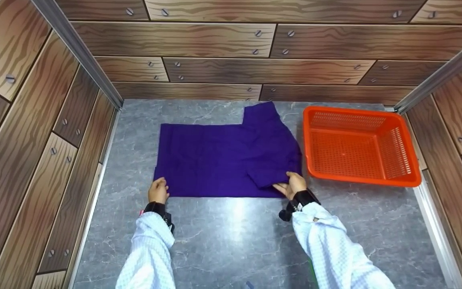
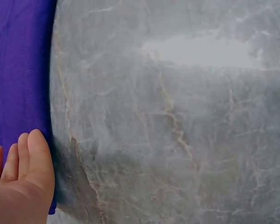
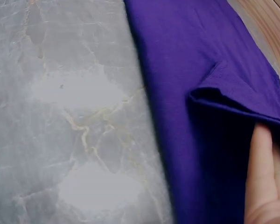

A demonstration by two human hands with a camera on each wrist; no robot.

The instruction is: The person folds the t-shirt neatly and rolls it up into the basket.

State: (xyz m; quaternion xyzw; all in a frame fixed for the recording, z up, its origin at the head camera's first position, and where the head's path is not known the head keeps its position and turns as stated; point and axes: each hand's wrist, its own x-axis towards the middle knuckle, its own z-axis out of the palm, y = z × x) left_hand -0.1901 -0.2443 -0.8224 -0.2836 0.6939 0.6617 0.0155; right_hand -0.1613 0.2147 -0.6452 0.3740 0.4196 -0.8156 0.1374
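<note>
A purple short-sleeved T-shirt [image 1: 211,156] lies flat on its side, hem to the left and shoulders to the right. By the near corner of the hem, my left hand [image 1: 159,190] touches the cloth; in the left wrist view its fingers [image 2: 37,151] are fairly straight along the shirt's edge, thumb hidden. My right hand [image 1: 294,185] holds the near sleeve [image 1: 269,175], thumb above and fingers beneath. The right wrist view has this sleeve slightly raised, its opening showing, with fingers [image 3: 261,163] reaching under the fabric.
An orange plastic basket [image 1: 361,180] with perforated sides stands right of the shirt. The grey marble-patterned surface [image 1: 223,241] is bounded by wood-patterned walls [image 1: 215,72] at the back, left and right.
</note>
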